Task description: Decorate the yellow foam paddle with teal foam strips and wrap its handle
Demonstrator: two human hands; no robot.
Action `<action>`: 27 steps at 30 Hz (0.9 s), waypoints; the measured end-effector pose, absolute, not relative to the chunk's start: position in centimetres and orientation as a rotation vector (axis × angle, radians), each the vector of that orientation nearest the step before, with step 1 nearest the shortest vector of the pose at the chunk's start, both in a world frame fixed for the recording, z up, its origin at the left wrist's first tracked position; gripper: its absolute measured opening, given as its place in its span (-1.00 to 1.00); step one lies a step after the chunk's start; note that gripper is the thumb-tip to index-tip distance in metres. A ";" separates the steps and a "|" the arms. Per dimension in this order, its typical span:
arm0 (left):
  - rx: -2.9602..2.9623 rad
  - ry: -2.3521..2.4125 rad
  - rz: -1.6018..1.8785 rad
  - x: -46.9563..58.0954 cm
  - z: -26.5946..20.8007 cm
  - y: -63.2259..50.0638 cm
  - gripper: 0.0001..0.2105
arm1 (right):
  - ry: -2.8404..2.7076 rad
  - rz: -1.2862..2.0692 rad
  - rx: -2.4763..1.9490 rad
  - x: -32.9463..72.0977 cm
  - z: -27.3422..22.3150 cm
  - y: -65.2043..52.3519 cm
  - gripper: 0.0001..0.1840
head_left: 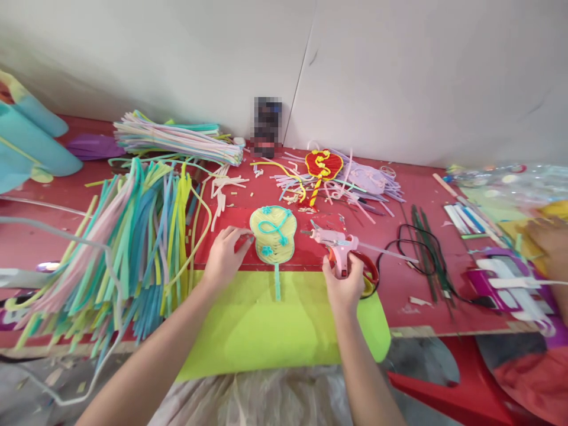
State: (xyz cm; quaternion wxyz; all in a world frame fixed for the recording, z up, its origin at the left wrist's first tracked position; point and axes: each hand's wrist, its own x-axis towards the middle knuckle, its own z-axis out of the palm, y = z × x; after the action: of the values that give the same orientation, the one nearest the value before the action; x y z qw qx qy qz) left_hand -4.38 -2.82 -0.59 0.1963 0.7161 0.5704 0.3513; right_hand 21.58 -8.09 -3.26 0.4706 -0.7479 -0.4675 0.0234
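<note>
A small yellow fan (266, 245) made of pipe cleaners, with a turquoise rim, flowers and looped stem, lies face up in front of me. Its turquoise handle (277, 283) reaches onto a lime-green sheet. At the fan's left edge is my left hand (228, 251), thumb and forefinger drawn together in a pinch; whatever is between them is too small to make out. My right hand (345, 284) grips a pink hot glue gun (339, 242) by its handle, nozzle pointing left toward the fan. A clear glue stick (386, 251) sticks out of its back. Scissors (369, 269) with red-orange handles lie behind that hand.
Bundled pipe cleaners (146, 236) fill the left side, with a paler bundle (177, 136) behind. A red heart-shaped fan (323, 164) and a lilac piece (366, 178) lie at the back. A black cable (399, 236) curls at right, near another person's arm (552, 248).
</note>
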 end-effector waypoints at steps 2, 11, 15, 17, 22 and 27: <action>2.051 1.547 0.947 -4.0 -0.6 -3.1 -0.81 | -1.183 0.047 -1.844 21.5 -3.1 -8.1 -0.43; 2.296 1.547 0.805 -1.9 -0.9 -4.2 -0.80 | -1.366 0.003 -1.840 21.3 -3.0 -8.3 -0.50; 2.319 1.567 0.731 -1.8 -1.1 -4.3 -0.82 | -1.414 -0.002 -1.823 21.3 -3.2 -8.4 -0.50; 2.323 1.575 0.710 -1.8 -1.1 -4.3 -0.82 | -1.436 -0.007 -1.809 21.2 -3.3 -8.4 -0.50; 2.289 1.578 0.721 -1.9 -1.0 -4.2 -0.82 | -1.527 -0.040 -1.763 21.0 -3.5 -8.5 -0.53; 2.272 1.588 0.718 -2.1 -1.0 -4.1 -0.81 | -1.546 -0.056 -1.756 21.0 -3.7 -8.4 -0.55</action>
State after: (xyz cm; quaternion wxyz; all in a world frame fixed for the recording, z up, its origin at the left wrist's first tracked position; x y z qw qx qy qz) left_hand -2.07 -4.07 -0.98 0.1386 0.7857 0.5494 0.2485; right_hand 20.95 -8.42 -3.65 0.3902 -0.6908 -0.6083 -0.0219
